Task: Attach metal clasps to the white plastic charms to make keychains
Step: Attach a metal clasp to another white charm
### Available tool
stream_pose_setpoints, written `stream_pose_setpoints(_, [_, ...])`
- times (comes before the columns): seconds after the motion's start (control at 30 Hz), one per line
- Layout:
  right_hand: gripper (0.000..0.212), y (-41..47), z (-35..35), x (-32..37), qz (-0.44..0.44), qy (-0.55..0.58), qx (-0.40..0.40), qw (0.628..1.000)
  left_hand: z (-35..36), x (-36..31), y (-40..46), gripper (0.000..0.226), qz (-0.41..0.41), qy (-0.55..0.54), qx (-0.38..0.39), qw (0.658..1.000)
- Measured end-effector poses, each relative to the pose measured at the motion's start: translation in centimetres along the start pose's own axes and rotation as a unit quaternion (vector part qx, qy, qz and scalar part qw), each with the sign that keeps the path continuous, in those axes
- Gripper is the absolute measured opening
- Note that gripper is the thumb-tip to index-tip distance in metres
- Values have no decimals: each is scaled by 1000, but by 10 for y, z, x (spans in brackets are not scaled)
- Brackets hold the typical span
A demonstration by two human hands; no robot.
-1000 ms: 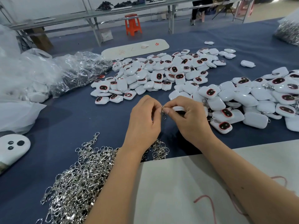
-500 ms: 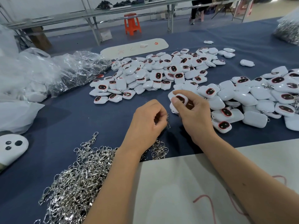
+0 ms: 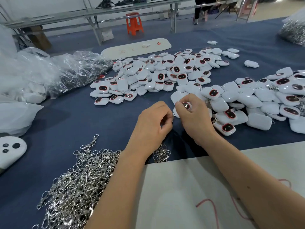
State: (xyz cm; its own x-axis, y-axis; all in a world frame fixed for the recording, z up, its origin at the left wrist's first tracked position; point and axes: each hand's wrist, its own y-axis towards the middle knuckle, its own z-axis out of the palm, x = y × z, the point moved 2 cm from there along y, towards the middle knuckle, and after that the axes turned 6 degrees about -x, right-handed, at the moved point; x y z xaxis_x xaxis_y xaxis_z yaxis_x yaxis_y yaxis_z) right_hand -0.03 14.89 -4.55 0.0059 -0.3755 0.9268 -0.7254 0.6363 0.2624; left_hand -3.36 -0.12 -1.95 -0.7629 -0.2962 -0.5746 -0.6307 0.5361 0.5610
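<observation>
Head view: both forearms reach forward over the blue table, hands meeting knuckle to knuckle. The right hand curls its fingers round a white charm, red-rimmed face up. The left hand pinches a small metal clasp just beneath that charm, touching it.

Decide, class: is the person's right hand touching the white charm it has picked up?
Touching. The head view shows the right hand with its fingers curled round the white charm, whose dark face shows between the fingertips.
</observation>
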Motion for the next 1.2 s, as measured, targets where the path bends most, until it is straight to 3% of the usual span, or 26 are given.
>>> stream_pose_setpoints(0.3, [15,-1,-2,4,-35,-7,37,999,3,-2,-3,12,-42,24,3,999])
stream_pose_setpoints(0.5, [16,-10,-4,13,-131,-3,24,991,4,3,-4,15,-114,4,-11,993])
stream_pose_setpoints(0.7, [16,-5,-5,8,16,189,51,981,-1,-1,2,5,-53,-32,-45,997])
stream_pose_setpoints(0.9, [17,-4,-3,8,54,267,87,958,-2,0,2,11,-73,-74,-71,992])
stream_pose_setpoints(1.07, [18,-7,-3,8,49,234,78,968,-2,1,1,8,-91,-27,-57,994])
stream_pose_setpoints(1.2, [20,-11,-5,11,-68,36,5,997,-2,-2,2,8,-72,72,-28,994])
